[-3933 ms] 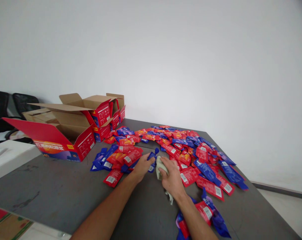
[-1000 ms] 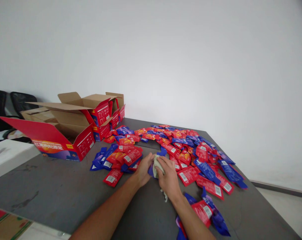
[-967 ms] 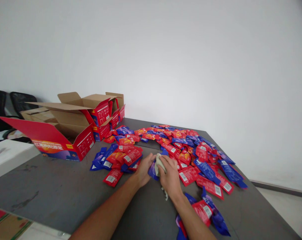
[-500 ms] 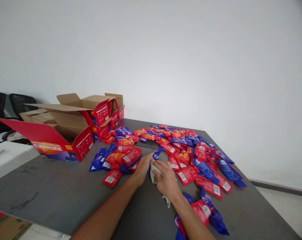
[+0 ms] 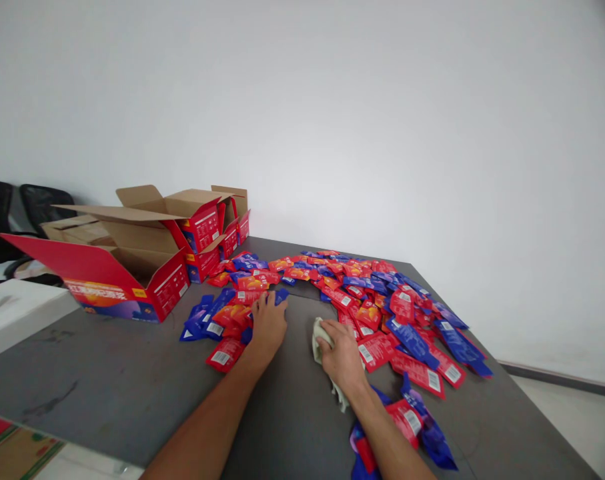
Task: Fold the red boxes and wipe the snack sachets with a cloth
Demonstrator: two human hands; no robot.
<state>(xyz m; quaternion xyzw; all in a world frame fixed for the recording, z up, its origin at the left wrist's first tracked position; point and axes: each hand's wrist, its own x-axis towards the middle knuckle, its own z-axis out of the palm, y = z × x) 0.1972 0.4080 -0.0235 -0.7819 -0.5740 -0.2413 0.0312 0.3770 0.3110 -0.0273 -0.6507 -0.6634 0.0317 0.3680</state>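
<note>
My right hand is closed on a pale crumpled cloth that rests on the grey table. My left hand lies flat with fingers stretched out on red and blue packets, its fingertips by a blue packet. Several more red and blue packets are spread in an arc beyond and to the right of both hands. A bare patch of table lies between my hands.
Open red cardboard boxes stand at the table's back left. A few packets lie by my right forearm near the front edge. Black chairs and a white surface sit to the left. A white wall is behind.
My left hand has let go of the blue packet it held against the cloth and moved left onto the packet pile. My right hand keeps the cloth on the table.
</note>
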